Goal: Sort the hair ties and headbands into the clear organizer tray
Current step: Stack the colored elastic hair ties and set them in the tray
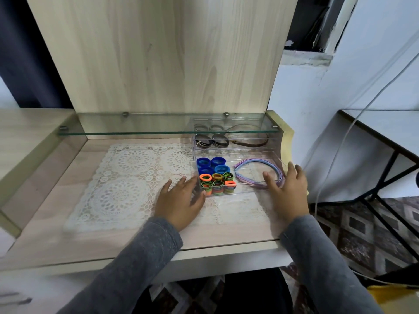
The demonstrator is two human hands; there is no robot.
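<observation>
Clear organizer tray (247, 191) on lace mat (124, 189), at 2 o'clock of wooden desk (45, 234), long axis 9-to-3. Hair ties (215, 177) at 9; headbands (258, 163) at 3, tips toward 9. Left hand (179, 200), right hand (288, 196) flanking, fingers straight and apart. Glass shelf (136, 130) at 12.

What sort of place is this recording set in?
Likely a home dressing corner: a wooden vanity with a glass shelf, a lace mat, and a patterned rug on the floor.

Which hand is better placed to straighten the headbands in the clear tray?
Probably the right hand: it is at the right end of the tray, thumb beside the headbands. The left hand is at the opposite end, by the hair ties.
</observation>
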